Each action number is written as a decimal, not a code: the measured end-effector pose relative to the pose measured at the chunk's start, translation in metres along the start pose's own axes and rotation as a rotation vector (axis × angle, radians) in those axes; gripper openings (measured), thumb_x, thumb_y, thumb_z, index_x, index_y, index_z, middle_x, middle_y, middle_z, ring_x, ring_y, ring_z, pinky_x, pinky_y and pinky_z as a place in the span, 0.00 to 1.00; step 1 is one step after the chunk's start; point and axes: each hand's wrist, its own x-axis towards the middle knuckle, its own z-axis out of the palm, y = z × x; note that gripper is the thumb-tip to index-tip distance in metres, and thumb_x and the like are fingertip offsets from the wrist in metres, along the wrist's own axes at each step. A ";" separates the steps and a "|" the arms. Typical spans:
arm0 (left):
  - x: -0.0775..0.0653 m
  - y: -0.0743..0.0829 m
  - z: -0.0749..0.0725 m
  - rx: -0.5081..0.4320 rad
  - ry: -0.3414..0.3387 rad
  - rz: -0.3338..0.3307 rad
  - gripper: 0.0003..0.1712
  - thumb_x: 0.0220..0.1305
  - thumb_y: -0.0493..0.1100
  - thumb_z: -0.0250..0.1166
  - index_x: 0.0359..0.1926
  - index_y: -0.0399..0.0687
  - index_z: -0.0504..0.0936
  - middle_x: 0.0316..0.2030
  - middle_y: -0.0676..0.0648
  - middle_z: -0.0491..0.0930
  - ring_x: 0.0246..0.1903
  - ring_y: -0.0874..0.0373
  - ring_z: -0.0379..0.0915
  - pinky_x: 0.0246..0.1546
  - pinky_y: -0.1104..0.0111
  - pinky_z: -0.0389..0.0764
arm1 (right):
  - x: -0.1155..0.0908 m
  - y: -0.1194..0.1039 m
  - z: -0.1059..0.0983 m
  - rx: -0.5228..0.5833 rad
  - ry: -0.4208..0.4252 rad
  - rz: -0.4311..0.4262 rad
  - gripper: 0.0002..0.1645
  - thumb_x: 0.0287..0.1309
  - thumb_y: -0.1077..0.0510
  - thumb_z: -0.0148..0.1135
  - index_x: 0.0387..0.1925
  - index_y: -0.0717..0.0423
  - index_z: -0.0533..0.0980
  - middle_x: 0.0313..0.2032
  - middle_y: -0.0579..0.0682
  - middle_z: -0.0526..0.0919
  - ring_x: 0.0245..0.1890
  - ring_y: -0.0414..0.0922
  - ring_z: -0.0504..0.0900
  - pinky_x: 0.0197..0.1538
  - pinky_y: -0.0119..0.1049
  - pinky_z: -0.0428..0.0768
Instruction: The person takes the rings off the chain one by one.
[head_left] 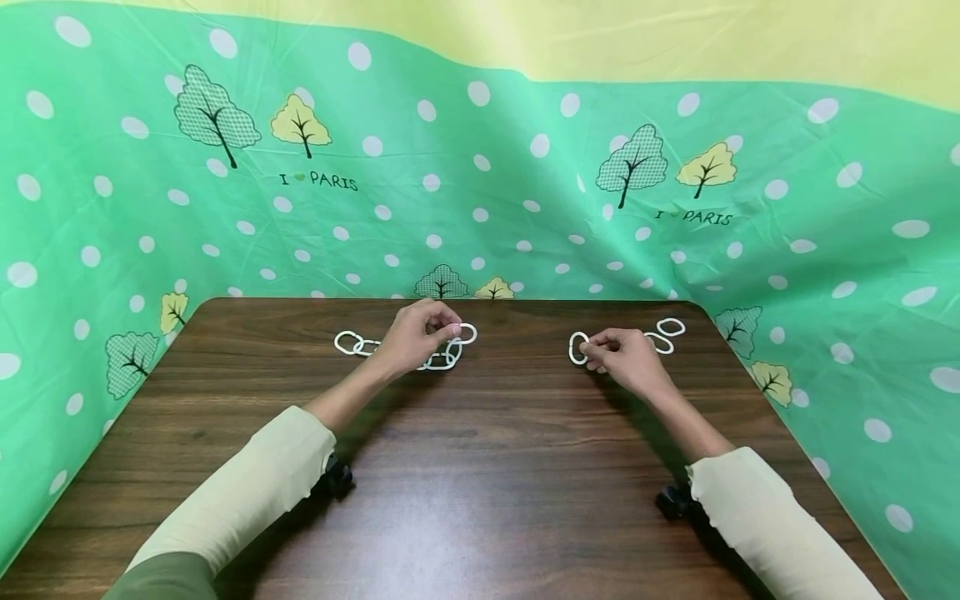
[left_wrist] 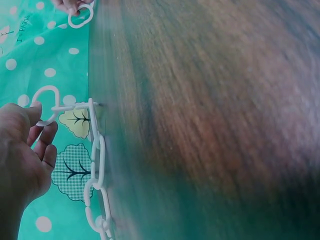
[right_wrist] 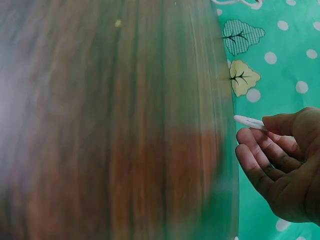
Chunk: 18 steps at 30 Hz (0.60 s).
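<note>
My left hand (head_left: 420, 337) pinches the end link (left_wrist: 46, 89) of a white plastic chain (left_wrist: 101, 160) between thumb and fingers. That end is lifted, and the rest of the chain trails down to the wooden table behind and beside the hand. Over to the right, my right hand (head_left: 626, 358) pinches one loose white oval link (head_left: 575, 348) by its side. In the right wrist view this link (right_wrist: 248, 121) shows edge-on between thumb and forefinger. A wide stretch of table lies between the two hands.
Two more loose white links, one at the back right (head_left: 671, 327) and one partly behind my right hand (head_left: 662, 343), lie on the brown table (head_left: 480, 467). A green dotted cloth (head_left: 480, 192) hangs round the table's back and sides.
</note>
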 end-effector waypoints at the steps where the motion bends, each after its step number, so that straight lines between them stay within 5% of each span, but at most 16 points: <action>1: 0.000 0.000 0.000 -0.003 -0.001 -0.004 0.05 0.76 0.39 0.76 0.48 0.42 0.92 0.43 0.44 0.87 0.42 0.53 0.82 0.46 0.68 0.82 | 0.000 0.002 -0.001 -0.004 0.001 0.002 0.18 0.80 0.51 0.70 0.50 0.63 0.90 0.36 0.58 0.96 0.34 0.46 0.94 0.37 0.33 0.87; 18: -0.001 0.000 -0.004 -0.019 0.032 -0.002 0.05 0.76 0.38 0.76 0.48 0.43 0.92 0.43 0.44 0.88 0.40 0.56 0.81 0.43 0.70 0.80 | 0.002 0.027 -0.023 0.013 -0.028 0.116 0.22 0.82 0.52 0.67 0.57 0.71 0.86 0.37 0.59 0.96 0.32 0.40 0.94 0.38 0.34 0.91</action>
